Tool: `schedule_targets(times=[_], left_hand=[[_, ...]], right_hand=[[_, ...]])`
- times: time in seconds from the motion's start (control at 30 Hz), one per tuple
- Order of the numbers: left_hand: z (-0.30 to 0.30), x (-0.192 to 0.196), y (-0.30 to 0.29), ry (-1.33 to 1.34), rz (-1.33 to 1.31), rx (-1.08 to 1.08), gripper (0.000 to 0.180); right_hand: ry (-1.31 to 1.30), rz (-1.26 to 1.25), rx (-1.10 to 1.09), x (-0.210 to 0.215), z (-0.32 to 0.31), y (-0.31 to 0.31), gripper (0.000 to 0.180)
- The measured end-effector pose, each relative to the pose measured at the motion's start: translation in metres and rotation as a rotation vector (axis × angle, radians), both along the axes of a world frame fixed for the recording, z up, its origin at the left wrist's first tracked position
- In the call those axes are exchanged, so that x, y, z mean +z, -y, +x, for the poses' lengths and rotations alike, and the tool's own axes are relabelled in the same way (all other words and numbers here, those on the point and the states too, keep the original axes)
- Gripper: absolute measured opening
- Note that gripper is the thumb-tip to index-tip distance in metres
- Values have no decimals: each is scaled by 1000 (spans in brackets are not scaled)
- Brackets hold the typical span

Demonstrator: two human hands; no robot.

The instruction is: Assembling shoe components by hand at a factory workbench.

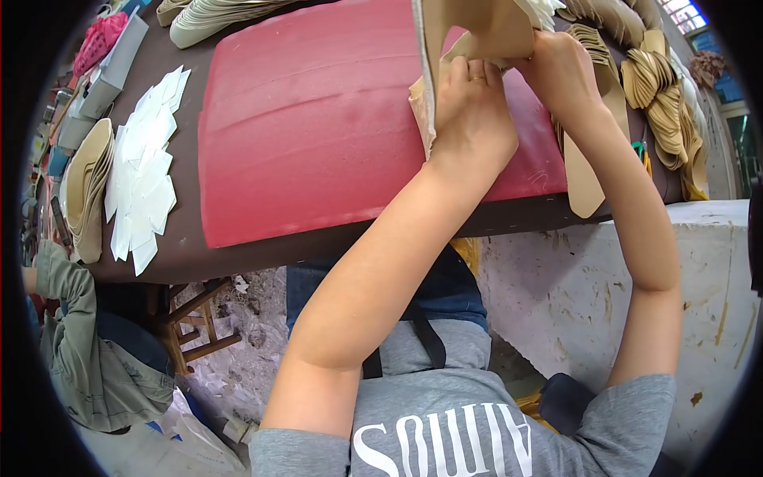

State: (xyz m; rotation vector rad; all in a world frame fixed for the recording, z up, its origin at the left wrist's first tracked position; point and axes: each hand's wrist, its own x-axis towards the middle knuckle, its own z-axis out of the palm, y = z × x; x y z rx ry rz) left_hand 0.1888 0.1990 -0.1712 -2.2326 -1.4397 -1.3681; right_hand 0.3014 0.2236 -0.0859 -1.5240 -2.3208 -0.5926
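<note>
grey shirt [445, 421] fills the bottom edge, with a dark apron strap [429, 338] crossing it, and both bare forearms rise from there toward the top of the view. left hand [470, 111] is closed, its fingers curled over the lower edge of a tan insole piece [485, 28] and pinching it; a ring shows on one finger. right hand [560, 71] is closed too, gripping the same piece from the right side, just beside the left hand and touching it near the thumbs. tan piece is held up off the table, above the far right part of a red pad [318, 127], and its pale edge hangs down along the left hand's wrist. red pad lies on a dark brown table [187, 254], covering most of it. white cut pieces [143, 175] lie spread in an overlapping row on the table left of the pad, and a stack of tan insoles [83, 191] sits further left, near the table's edge. more tan insoles [660, 103] are fanned out at the right, beyond the right hand, and one long sole [584, 179] lies at the pad's right edge, overhanging the table. another person's grey-green sleeve [71, 318] shows at lower left. a stained white block [699, 270] stands at the right below the table.
</note>
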Motion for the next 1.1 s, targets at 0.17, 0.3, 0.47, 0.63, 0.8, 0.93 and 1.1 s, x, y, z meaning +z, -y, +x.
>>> schedule_targets(times=[0.17, 0.3, 0.47, 0.63, 0.8, 0.93, 1.1], left_hand=[[-5, 30, -1, -65, -48, -17, 22], [-20, 56, -14, -331, -106, -11, 17], [-28, 83, 4, -773, 13, -71, 14], [8, 82, -1, -1032, -182, 70, 12], [17, 78, -11, -1125, 315, 45, 10], [36, 85, -7, -1220, -63, 127, 12], [43, 75, -3, -1287, -6, 174, 13]], right_hand=[[-23, 34, -4, 9, 6, -3, 22], [-108, -18, 0, 32, 6, 4, 25], [-487, -88, -185, 2, 26, 20, 34], [-621, -5, -138, -26, 40, 10, 30], [-625, 19, -182, -24, 49, 5, 26], [-755, -67, -106, -11, 60, -1, 25], [-755, 132, -122, -31, 74, -14, 24]])
